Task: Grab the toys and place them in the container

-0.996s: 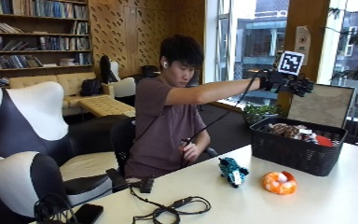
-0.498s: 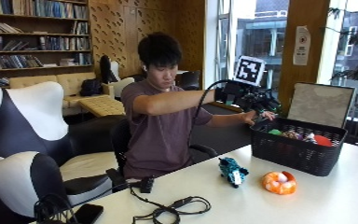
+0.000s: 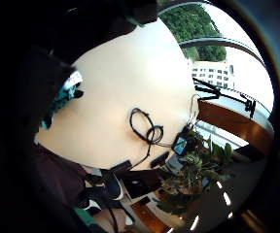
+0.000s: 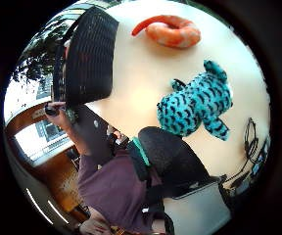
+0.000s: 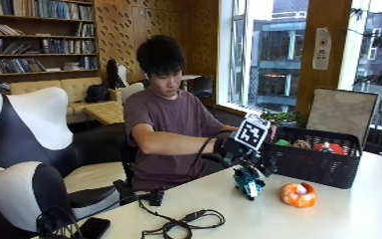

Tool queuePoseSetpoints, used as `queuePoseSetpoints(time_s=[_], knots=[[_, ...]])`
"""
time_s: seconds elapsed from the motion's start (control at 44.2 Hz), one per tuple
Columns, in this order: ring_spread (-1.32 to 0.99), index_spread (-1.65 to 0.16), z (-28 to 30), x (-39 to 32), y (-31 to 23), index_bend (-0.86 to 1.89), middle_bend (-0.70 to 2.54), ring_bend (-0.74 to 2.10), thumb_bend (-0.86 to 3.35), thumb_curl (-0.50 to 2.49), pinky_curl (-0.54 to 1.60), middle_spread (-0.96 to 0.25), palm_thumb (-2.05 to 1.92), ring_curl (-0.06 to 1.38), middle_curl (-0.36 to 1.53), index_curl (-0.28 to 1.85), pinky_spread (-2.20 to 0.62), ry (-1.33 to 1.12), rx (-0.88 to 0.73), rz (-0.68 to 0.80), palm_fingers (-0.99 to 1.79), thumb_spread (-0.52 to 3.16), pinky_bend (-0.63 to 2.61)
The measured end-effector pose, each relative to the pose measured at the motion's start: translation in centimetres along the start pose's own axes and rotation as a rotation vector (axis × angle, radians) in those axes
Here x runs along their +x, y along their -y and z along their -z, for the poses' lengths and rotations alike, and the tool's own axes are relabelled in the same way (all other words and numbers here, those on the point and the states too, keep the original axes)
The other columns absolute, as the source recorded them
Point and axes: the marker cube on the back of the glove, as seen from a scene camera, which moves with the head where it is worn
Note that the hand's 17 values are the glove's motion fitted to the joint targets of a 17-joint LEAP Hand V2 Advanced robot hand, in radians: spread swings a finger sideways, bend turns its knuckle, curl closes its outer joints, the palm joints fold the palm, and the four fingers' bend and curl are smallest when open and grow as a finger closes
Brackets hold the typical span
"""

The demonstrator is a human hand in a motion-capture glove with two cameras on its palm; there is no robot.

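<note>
a person sits at a white table (image 5: 350, 219). the gloved right hand (image 5: 244, 152) hangs just above a teal and black striped plush toy (image 5: 248, 182). the toy stands on the table, near the front of a black basket (image 5: 313, 162). i cannot tell if the hand touches the toy, or if its fingers are bent or straight, because the hand hides its own fingers.

in the thumb side palm view the teal toy (image 4: 197, 104) lies on the table right under the palm. in the little finger side palm view only a bit of the toy (image 3: 62, 97) shows at the dark edge.

an orange and white plush toy (image 5: 297, 194) sits on the table in front of the basket, just beside the teal toy. in the thumb side palm view it (image 4: 170, 30) looks long and curved.

the basket (image 4: 89, 54) has some toys in it, one red and one green. its lid stands open at the back.

a black cable (image 5: 178, 224) lies in loops on the table, well apart from the basket, on the far side of the teal toy.
</note>
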Motion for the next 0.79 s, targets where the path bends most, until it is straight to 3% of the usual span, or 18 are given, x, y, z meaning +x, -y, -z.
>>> queuePoseSetpoints(time_s=[0.226, 0.385, 0.589, 0.657, 0.679, 0.702, 0.725, 0.793], knots=[[0.06, -0.22, -7.7, -2.1, 1.6, 0.09, 0.11, 0.26, -0.04, 0.28, 0.35, 0.04, -0.03, 0.3, 0.21, 0.15, 0.08, 0.151, -0.103, 0.11, -0.26, 1.18, 0.85], [0.07, -0.25, -9.2, -2.3, 2.2, 0.16, 0.06, 0.25, -0.01, 0.3, 0.38, 0.03, 0.03, 0.3, 0.18, 0.18, 0.07, 0.114, 0.002, 0.119, -0.15, 1.17, 0.97], [-0.11, -0.27, -9.3, -2.0, 3.3, 0.37, 0.41, 0.55, 0.12, 0.38, 0.29, -0.1, 0.28, 0.34, 0.26, 0.24, -0.04, 0.266, 0.295, 0.136, 0.61, 1.27, 0.74], [-0.18, -0.26, -8.9, -1.9, 3.8, 0.37, 0.51, 0.7, 0.17, 0.44, 0.29, -0.13, 0.41, 0.39, 0.3, 0.26, -0.11, 0.309, 0.329, 0.117, 0.76, 1.23, 0.71], [-0.21, -0.27, -8.6, -1.6, 3.9, 0.42, 0.58, 0.79, 0.2, 0.47, 0.32, -0.15, 0.48, 0.44, 0.32, 0.29, -0.13, 0.319, 0.333, 0.11, 0.94, 1.18, 0.76], [-0.23, -0.27, -8.0, -1.1, 4.0, 0.4, 0.58, 0.79, 0.19, 0.47, 0.3, -0.16, 0.48, 0.43, 0.33, 0.27, -0.15, 0.328, 0.335, 0.104, 0.88, 1.17, 0.73], [-0.25, -0.28, -7.3, -0.5, 4.0, 0.49, 0.66, 0.84, 0.2, 0.49, 0.33, -0.17, 0.51, 0.47, 0.36, 0.32, -0.17, 0.337, 0.338, 0.1, 1.08, 1.13, 0.78], [-0.29, -0.28, -4.4, 1.1, 3.6, 0.62, 0.79, 0.91, 0.17, 0.53, 0.35, -0.18, 0.51, 0.51, 0.42, 0.36, -0.22, 0.363, 0.348, 0.086, 1.21, 1.04, 0.82]])
